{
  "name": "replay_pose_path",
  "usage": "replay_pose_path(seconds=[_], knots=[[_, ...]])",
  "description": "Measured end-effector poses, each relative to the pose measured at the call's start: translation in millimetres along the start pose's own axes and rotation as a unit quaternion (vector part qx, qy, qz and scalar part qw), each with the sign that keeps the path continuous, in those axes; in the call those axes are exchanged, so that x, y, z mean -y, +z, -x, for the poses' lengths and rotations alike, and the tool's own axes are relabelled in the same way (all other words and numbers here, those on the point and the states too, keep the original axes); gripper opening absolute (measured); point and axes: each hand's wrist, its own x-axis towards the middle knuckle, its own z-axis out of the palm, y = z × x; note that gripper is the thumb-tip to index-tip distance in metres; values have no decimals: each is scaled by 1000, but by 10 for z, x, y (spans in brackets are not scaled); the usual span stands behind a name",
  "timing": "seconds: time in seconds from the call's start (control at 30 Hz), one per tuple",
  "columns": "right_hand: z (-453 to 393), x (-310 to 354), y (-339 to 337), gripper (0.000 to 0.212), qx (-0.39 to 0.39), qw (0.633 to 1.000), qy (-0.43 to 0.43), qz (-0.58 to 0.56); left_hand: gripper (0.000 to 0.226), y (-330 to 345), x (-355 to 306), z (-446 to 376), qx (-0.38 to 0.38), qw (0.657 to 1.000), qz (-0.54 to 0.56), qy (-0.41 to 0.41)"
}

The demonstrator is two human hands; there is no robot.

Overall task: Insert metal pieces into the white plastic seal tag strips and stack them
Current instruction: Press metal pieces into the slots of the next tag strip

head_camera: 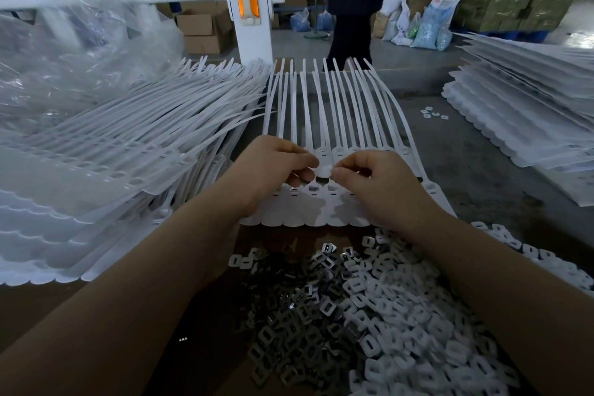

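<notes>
A sheet of joined white seal tag strips (324,212) lies in front of me, tails fanning away. My left hand (273,167) and my right hand (379,183) meet over the tag heads, both pinching a small white plastic cap (323,171) between fingertips just above a tag slot. Near me lies a heap of small metal pieces (305,305), with a heap of white plastic caps (418,315) to its right. Whether a metal piece is under the cap cannot be seen.
A tall stack of seal tag sheets (106,154) lies at left and another stack (530,112) at right. Clear plastic bags (74,42) pile up at far left. A white post (247,3) and a standing person (353,3) are beyond the table.
</notes>
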Motion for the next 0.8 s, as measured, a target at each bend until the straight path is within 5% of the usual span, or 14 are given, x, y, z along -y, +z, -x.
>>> replay_pose_path(seconds=[0.53, 0.8], knots=[[-16, -41, 30, 7, -10, 1000, 19, 8, 6, 67, 44, -19, 0, 980, -196, 26], [-36, -49, 38, 7, -7, 1000, 20, 20, 15, 40, 8, -98, 4, 983, -180, -26]])
